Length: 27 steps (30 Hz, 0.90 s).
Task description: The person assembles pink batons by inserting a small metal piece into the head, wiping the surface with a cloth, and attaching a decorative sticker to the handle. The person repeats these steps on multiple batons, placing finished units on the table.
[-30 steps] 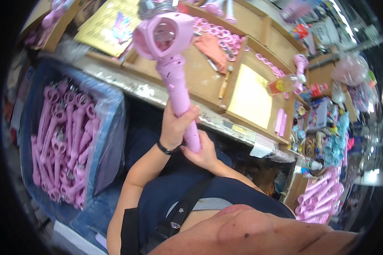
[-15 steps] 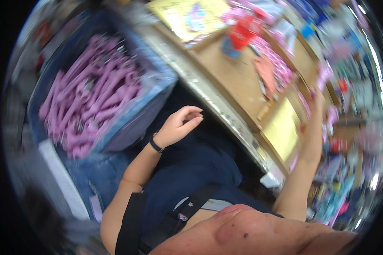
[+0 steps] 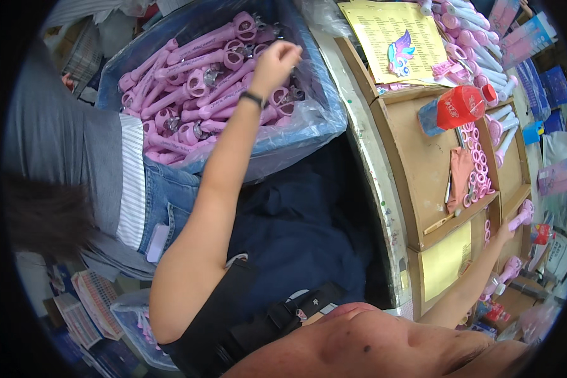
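Observation:
My left hand [image 3: 276,68] is over the far right part of a blue bin [image 3: 329,116] lined with clear plastic. Its fingers are loosely bent and slightly blurred, with nothing visible in them. Beneath it lie many pink toy wands [image 3: 201,60], each with a long handle and a round, ring-like head. Far to the right, my right hand [image 3: 503,232] reaches over the cardboard trays and grips a pink wand piece [image 3: 521,215]; its fingers are partly hidden. Another pink wand piece [image 3: 510,268] lies nearer, beside that forearm.
A cardboard tray [image 3: 416,189] on the table holds a red-capped bottle [image 3: 453,110], pink rings [image 3: 477,167] and a salmon cloth [image 3: 461,176]. Yellow sheets [image 3: 390,38] lie at its far end. More wands with pale handles [image 3: 472,38] are piled behind. A person in jeans [image 3: 170,189] stands close left.
My left hand has moved from in front of my body, away to the far side over the bin. My right hand still grips a pink piece. The view has turned and become sharper.

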### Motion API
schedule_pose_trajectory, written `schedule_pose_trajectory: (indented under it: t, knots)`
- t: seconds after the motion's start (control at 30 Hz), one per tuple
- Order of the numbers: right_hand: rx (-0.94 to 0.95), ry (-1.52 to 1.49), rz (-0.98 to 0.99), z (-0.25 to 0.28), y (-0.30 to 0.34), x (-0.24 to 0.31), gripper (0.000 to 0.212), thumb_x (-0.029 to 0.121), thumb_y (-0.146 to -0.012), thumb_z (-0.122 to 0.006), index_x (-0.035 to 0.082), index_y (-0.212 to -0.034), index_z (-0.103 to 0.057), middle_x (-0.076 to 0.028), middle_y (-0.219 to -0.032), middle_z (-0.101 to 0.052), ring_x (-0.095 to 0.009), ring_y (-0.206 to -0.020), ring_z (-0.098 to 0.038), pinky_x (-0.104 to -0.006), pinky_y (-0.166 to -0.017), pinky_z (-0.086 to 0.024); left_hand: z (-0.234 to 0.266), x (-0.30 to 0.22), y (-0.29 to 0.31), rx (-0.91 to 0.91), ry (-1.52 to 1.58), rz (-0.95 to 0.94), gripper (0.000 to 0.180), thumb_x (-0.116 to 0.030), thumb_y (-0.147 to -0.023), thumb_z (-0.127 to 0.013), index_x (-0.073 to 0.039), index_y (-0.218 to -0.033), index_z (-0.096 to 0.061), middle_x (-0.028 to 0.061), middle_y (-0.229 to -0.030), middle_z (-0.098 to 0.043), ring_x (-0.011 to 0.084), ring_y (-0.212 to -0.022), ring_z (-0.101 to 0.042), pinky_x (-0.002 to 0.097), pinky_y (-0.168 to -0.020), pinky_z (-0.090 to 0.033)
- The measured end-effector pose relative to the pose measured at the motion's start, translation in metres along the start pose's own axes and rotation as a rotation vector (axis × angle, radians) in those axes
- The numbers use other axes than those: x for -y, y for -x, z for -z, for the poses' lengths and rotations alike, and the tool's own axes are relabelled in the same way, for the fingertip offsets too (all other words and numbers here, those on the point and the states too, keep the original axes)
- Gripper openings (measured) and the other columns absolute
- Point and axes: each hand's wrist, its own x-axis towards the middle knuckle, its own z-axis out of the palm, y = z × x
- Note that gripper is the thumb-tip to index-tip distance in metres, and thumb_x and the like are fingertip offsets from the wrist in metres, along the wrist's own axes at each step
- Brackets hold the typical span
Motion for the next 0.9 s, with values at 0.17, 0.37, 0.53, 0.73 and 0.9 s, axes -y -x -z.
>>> schedule_pose_trajectory:
  t: [0.17, 0.37, 0.53, 0.73, 0.9]
  knots:
    - [-0.087, 0.399, 0.504, 0.044, 0.093, 0.058, 0.070, 0.037, -0.070, -0.076, -0.003, -0.122, -0.053, -0.027, -0.122, -0.052, -0.037, -0.116, -0.047, -0.0448, -0.099, -0.037, 0.067, 0.088, -0.089, 0.195, -0.981, 0.098, 0.039, -0.035, -0.084, -0.056, -0.003, -0.105, -0.062, 0.0214, -0.104, -0.063, 0.0370, -0.096, -0.061, 0.0455, -0.083, -0.047]
    - [0.260, 0.614, 0.835, 0.160, 0.286, 0.116, 0.028, 0.010, -0.082, -0.062, 0.004, -0.109, -0.059, -0.019, -0.130, -0.045, -0.036, -0.121, -0.044, -0.0418, -0.097, -0.038, 0.183, 0.172, -0.107, 0.067, -1.547, 0.147, 0.024, -0.020, -0.084, -0.053, -0.004, -0.099, -0.064, 0.0212, -0.101, -0.063, 0.0381, -0.096, -0.061, 0.0475, -0.083, -0.049]
    - [0.274, 0.586, 0.529, 0.215, 0.357, 0.124, 0.015, 0.005, -0.082, -0.060, 0.002, -0.097, -0.060, -0.018, -0.126, -0.049, -0.035, -0.119, -0.046, -0.0385, -0.095, -0.040, 0.230, 0.228, -0.155, 0.006, -1.578, 0.187, 0.029, -0.012, -0.089, -0.040, -0.001, -0.105, -0.063, 0.0222, -0.111, -0.061, 0.0378, -0.102, -0.059, 0.0448, -0.086, -0.049]
    - [0.263, 0.580, 0.445, 0.222, 0.381, 0.113, 0.011, 0.005, -0.081, -0.062, 0.002, -0.091, -0.061, -0.016, -0.109, -0.058, -0.034, -0.102, -0.056, -0.0380, -0.086, -0.045, 0.225, 0.212, -0.158, -0.006, -1.715, 0.319, 0.035, -0.020, -0.094, -0.034, -0.009, -0.119, -0.055, 0.0142, -0.120, -0.059, 0.0318, -0.105, -0.059, 0.0453, -0.093, -0.044]
    - [0.300, 0.498, 0.551, 0.193, 0.367, 0.120, 0.010, 0.005, -0.080, -0.063, 0.003, -0.090, -0.062, -0.013, -0.104, -0.060, -0.031, -0.095, -0.059, -0.0370, -0.080, -0.048, 0.237, 0.168, -0.135, 0.241, -1.644, 0.214, 0.036, -0.022, -0.089, -0.046, -0.008, -0.123, -0.050, 0.0152, -0.120, -0.058, 0.0313, -0.105, -0.059, 0.0463, -0.093, -0.045]
